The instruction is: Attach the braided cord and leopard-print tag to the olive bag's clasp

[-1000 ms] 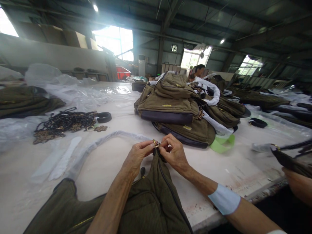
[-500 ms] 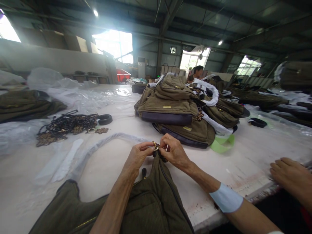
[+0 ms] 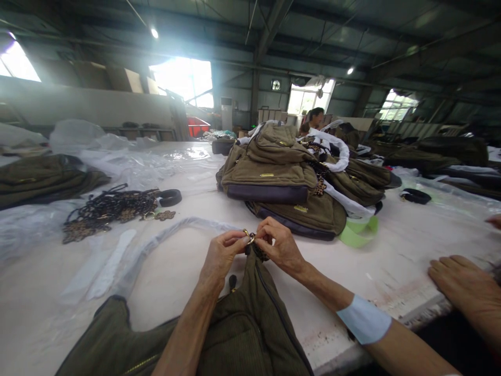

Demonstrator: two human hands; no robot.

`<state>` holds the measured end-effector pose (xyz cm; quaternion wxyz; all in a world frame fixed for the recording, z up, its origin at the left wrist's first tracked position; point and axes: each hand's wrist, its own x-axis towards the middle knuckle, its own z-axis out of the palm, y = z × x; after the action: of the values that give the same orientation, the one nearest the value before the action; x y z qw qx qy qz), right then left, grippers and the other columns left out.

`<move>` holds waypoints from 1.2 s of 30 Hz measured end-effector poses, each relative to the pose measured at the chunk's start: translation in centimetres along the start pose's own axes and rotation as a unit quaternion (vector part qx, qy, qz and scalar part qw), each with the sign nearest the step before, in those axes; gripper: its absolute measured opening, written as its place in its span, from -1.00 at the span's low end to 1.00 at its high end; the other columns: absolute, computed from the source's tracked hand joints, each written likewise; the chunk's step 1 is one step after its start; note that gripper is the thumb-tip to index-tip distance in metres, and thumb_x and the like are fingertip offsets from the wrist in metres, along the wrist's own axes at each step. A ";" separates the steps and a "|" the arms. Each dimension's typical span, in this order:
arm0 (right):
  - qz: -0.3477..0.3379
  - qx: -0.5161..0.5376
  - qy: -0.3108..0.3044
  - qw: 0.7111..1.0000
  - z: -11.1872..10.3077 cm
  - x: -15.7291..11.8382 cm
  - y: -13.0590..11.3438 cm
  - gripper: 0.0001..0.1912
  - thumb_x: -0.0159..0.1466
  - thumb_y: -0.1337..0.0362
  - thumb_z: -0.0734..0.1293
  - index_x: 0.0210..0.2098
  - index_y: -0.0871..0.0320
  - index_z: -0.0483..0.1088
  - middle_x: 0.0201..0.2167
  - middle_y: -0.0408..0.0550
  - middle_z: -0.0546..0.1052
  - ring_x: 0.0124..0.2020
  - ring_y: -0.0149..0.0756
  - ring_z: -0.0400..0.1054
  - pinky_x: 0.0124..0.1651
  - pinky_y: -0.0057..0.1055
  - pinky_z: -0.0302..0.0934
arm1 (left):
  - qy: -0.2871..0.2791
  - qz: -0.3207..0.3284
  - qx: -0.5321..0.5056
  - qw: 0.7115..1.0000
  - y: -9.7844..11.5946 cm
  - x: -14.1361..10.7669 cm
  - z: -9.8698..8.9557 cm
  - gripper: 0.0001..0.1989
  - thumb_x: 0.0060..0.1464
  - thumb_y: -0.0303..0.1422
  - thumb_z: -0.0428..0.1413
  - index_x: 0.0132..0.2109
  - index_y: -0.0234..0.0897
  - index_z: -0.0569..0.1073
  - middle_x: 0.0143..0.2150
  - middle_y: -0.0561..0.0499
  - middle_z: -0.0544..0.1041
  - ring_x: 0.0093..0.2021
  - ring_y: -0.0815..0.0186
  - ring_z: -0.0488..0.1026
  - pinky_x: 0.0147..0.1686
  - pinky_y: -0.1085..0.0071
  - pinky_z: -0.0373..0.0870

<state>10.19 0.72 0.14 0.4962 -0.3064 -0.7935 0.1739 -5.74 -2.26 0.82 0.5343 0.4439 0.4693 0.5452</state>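
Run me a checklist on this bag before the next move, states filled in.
Left hand grips the gold ring: ok.
Right hand grips the ring too: ok.
Ring joined to the bag: cannot tell, fingers hide the join.
Bag resting on the table: ok.
Chain pile lies apart from the bag: ok.
Co-worker's hand is away from the bag: ok.

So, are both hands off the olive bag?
No, the left hand and right hand both pinch a gold ring at the top of the olive bag.
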 end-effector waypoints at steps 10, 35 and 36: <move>0.166 0.176 -0.057 0.969 -0.7 0.2 2.4 -0.90 0.13 0.30 0.33 -0.38 0.22 0.42 -0.39 -0.12 0.36 -0.45 -0.42 0.28 -0.38 -0.46 0.19 | 0.001 -0.013 0.000 1.000 0.1 0.1 0.0 -0.72 -0.17 -0.19 0.27 -0.39 -0.34 0.48 -0.40 -0.01 0.56 -0.42 0.36 0.47 -0.35 0.48 0.38; 0.333 0.365 0.054 0.868 -4.7 1.5 4.3 -0.71 -0.12 0.20 0.51 -0.49 0.21 0.41 -0.48 -0.14 0.48 -0.57 -0.53 0.22 -0.54 -0.57 0.09 | 0.048 0.090 -0.096 0.990 0.4 0.7 0.0 -0.76 -0.02 -0.19 0.15 -0.36 -0.29 0.37 -0.38 -0.02 0.55 -0.29 0.28 0.48 -0.11 0.30 0.34; 0.330 0.394 0.055 0.856 -4.3 1.5 3.8 -0.70 -0.11 0.20 0.51 -0.48 0.21 0.40 -0.41 -0.10 0.52 -0.55 -0.52 0.26 -0.53 -0.57 0.12 | 0.035 0.084 -0.119 0.989 0.4 0.6 0.2 -0.75 -0.03 -0.20 0.17 -0.37 -0.29 0.36 -0.42 0.01 0.54 -0.34 0.31 0.47 -0.13 0.32 0.35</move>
<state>14.75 4.47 0.85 0.5317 -0.3384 -0.4823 0.6085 -5.61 -1.64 1.26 0.5187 0.3962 0.3805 0.6551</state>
